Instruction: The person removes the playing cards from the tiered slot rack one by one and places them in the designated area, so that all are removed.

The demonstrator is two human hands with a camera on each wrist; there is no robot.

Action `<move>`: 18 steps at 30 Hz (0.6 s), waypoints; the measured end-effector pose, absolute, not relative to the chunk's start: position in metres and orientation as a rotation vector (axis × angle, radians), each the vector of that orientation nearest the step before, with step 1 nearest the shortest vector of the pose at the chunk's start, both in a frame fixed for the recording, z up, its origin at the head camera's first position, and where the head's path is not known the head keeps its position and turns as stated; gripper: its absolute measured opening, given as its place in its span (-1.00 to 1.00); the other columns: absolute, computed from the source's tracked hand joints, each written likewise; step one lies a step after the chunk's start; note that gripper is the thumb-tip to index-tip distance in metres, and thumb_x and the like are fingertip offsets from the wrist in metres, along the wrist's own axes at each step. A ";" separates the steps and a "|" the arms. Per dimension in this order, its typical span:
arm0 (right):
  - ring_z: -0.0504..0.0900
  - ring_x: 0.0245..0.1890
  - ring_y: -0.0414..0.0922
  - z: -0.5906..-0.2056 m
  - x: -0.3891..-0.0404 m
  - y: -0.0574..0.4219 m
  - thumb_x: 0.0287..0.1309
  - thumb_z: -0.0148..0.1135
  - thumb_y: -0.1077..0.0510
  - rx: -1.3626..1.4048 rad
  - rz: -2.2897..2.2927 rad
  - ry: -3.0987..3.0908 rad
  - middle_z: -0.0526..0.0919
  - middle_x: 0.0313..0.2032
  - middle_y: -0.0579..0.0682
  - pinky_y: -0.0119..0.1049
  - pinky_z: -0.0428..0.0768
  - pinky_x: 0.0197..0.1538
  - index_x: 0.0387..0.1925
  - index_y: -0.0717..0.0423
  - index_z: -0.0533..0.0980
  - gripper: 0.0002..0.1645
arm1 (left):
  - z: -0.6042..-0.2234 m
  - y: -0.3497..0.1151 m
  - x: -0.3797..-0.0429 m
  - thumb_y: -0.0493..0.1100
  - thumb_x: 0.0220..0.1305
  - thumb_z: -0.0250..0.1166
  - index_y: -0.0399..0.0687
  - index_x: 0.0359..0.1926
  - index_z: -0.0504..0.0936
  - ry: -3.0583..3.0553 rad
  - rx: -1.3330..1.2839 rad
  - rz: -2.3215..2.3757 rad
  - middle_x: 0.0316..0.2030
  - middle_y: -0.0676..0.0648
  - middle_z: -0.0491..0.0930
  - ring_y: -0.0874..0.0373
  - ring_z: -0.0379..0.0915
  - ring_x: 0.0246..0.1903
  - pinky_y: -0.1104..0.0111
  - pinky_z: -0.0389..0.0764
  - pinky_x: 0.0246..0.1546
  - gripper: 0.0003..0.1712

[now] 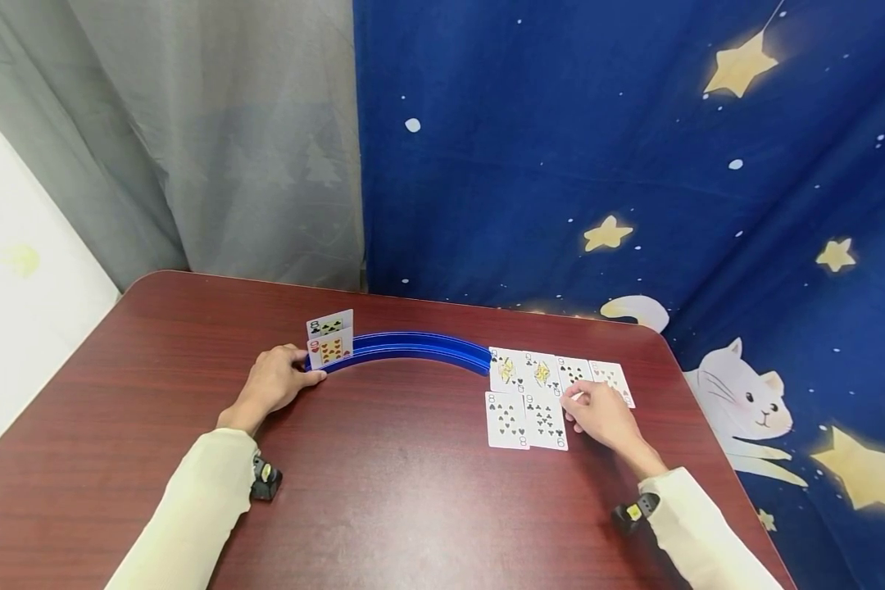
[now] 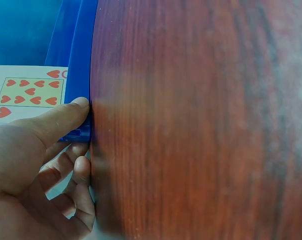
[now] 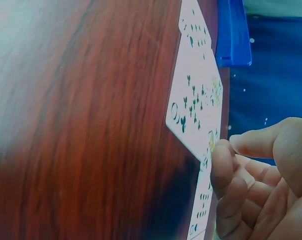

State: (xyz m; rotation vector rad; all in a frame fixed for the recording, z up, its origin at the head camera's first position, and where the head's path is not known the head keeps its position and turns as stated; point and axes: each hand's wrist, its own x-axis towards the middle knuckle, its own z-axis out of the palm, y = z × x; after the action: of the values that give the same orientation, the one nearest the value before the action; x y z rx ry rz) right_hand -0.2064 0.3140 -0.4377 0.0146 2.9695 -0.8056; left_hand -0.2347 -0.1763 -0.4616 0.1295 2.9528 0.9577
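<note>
A curved blue card holder [image 1: 420, 347] lies on the table, two cards standing in its left end. The front one is a nine of hearts [image 2: 30, 94]; a black-suited card [image 1: 329, 324] rises behind it. My left hand [image 1: 273, 378] grips that end, thumb on the front face and fingers around the back. Right of the holder, several cards lie face up in two rows. My right hand [image 1: 603, 414] is beside the nine of clubs [image 1: 544, 424], fingers loosely bent, thumb and index tips close together at the cards [image 3: 193, 100], with no card visible between them.
An eight [image 1: 506, 422] lies left of the nine of clubs. Above them, a picture card [image 1: 506, 369] borders the holder's right end, and a red-suited card [image 1: 609, 377] lies at the far right. Curtains [image 1: 487, 205] hang behind the brown table [image 1: 398, 492].
</note>
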 end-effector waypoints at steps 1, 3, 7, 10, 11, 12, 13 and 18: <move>0.60 -0.65 -0.17 -0.437 -0.207 0.312 0.26 0.22 0.15 0.013 -0.828 2.975 0.64 -0.63 -0.06 -0.30 0.37 -0.43 -0.30 0.12 0.63 -0.87 | -0.462 -0.176 -0.235 -0.07 0.25 0.39 -0.45 0.06 0.61 2.951 0.128 0.959 -0.08 -0.32 0.58 -0.16 0.47 -0.17 -0.02 0.47 -0.08 -0.46; 0.59 -0.65 -0.15 -0.437 -0.209 0.306 0.26 0.22 0.17 0.016 -0.889 2.975 0.63 -0.65 -0.03 -0.31 0.36 -0.44 -0.29 0.14 0.64 -0.87 | -0.462 -0.176 -0.235 -0.07 0.24 0.40 -0.45 0.07 0.61 2.953 0.130 0.957 -0.08 -0.33 0.58 -0.16 0.47 -0.17 -0.02 0.47 -0.08 -0.46; 0.57 -0.67 -0.10 -0.436 -0.213 0.292 0.25 0.22 0.19 0.022 -1.018 2.940 0.62 -0.66 0.04 -0.34 0.33 -0.48 -0.30 0.16 0.63 -0.88 | -0.463 -0.177 -0.235 -0.07 0.24 0.40 -0.46 0.06 0.61 2.959 0.131 0.959 -0.07 -0.33 0.58 -0.17 0.48 -0.16 -0.03 0.47 -0.08 -0.46; 0.55 -0.68 -0.10 -0.435 -0.216 0.281 0.25 0.22 0.19 0.019 -1.078 2.911 0.63 -0.64 0.06 -0.37 0.33 -0.54 -0.30 0.16 0.63 -0.88 | -0.463 -0.176 -0.235 -0.08 0.24 0.40 -0.45 0.05 0.62 2.964 0.136 0.961 -0.08 -0.33 0.59 -0.17 0.48 -0.17 -0.03 0.47 -0.09 -0.47; 0.55 -0.68 -0.10 -0.435 -0.217 0.277 0.25 0.22 0.19 0.018 -1.090 2.907 0.63 -0.63 0.07 -0.38 0.32 -0.57 -0.30 0.16 0.63 -0.88 | -0.463 -0.176 -0.236 -0.08 0.23 0.40 -0.45 0.05 0.62 2.964 0.136 0.962 -0.08 -0.32 0.59 -0.17 0.48 -0.17 -0.03 0.47 -0.08 -0.47; 0.56 -0.68 -0.10 -0.435 -0.218 0.273 0.26 0.22 0.18 0.012 -1.096 2.901 0.64 -0.62 0.06 -0.38 0.33 -0.58 -0.30 0.16 0.63 -0.88 | -0.463 -0.177 -0.236 -0.08 0.23 0.40 -0.45 0.05 0.62 2.965 0.136 0.965 -0.08 -0.33 0.59 -0.18 0.48 -0.17 -0.03 0.47 -0.08 -0.47; 0.57 -0.67 -0.09 -0.435 -0.219 0.269 0.26 0.21 0.19 0.008 -1.105 2.896 0.64 -0.61 0.06 -0.39 0.33 -0.59 -0.29 0.15 0.63 -0.88 | -0.462 -0.177 -0.236 -0.08 0.23 0.40 -0.45 0.05 0.62 2.965 0.134 0.965 -0.09 -0.32 0.59 -0.18 0.48 -0.17 -0.03 0.47 -0.08 -0.47; 0.63 -0.62 -0.04 -0.435 -0.223 0.250 0.25 0.23 0.18 -0.043 -1.129 2.869 0.66 -0.57 0.07 -0.38 0.33 -0.58 -0.30 0.13 0.63 -0.90 | -0.462 -0.177 -0.236 -0.08 0.24 0.40 -0.45 0.08 0.61 2.952 0.118 0.964 -0.07 -0.33 0.58 -0.19 0.47 -0.15 -0.04 0.46 -0.05 -0.46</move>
State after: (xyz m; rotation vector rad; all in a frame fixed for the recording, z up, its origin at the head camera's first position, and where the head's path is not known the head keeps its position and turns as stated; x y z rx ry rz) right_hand -0.2228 0.2495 -0.4348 -0.0426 2.8685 -1.1286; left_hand -0.2364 -0.1769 -0.4620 0.1183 2.9523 0.9645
